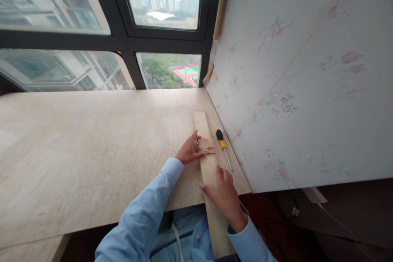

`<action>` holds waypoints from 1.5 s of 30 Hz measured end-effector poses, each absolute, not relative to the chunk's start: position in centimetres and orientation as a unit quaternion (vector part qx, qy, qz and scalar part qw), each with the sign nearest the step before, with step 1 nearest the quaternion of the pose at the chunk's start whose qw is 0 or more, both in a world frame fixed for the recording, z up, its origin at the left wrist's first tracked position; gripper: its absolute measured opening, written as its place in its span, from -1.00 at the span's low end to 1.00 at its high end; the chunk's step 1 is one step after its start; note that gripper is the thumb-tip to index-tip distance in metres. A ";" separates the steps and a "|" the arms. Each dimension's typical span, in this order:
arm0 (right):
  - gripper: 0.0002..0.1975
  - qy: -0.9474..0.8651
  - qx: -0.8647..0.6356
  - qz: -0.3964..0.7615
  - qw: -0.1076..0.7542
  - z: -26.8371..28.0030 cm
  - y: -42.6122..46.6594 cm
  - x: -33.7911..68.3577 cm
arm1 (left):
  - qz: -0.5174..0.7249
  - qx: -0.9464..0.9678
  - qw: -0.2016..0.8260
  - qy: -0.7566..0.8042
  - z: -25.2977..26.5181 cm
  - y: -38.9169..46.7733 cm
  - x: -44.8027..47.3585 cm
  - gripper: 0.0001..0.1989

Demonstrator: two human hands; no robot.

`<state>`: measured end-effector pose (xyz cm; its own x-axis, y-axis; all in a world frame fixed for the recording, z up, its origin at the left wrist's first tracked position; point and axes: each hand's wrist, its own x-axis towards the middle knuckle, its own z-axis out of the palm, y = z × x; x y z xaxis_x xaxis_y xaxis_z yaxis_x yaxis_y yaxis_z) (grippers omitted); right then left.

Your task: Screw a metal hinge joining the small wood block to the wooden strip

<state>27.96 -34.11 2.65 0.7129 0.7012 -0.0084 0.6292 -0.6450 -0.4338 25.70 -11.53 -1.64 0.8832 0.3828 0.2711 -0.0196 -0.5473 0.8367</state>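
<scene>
A long pale wooden board [210, 172] lies over the sill's front edge, its near end reaching down past my lap. Across it sits a small reddish-wood piece with a metal fitting [206, 145]; I cannot make out its exact kind. My left hand [188, 150] holds this piece from the left, thumb on its near side and fingers on its far side. Nearer to me, my right hand [226, 194] grips the board, thumb on top and fingers over the right edge. A yellow-and-black screwdriver [221, 142] lies right of the board, its shaft pointing towards me.
The stone windowsill [92, 151] stretches away to the left. A flowered wallpaper wall [276, 69] borders it on the right, and a dark window frame [168, 43] stands behind. Below on the right are cables and a white box-like object [315, 195].
</scene>
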 end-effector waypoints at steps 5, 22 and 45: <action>-0.30 -0.370 -0.897 0.117 0.211 2.9 -34.3 29.1 | 0.237 0.841 0.464 0.145 -2.2 -11.9 25.3 0.14; -0.26 -0.614 -0.753 0.174 0.159 5.0 -26.7 40.1 | 0.243 0.893 0.309 0.220 -1.0 -19.9 18.5 -0.80; -0.32 -0.710 -0.679 0.092 0.163 10.1 -22.5 38.7 | 0.292 0.827 0.427 0.220 -1.8 -20.0 17.4 -0.81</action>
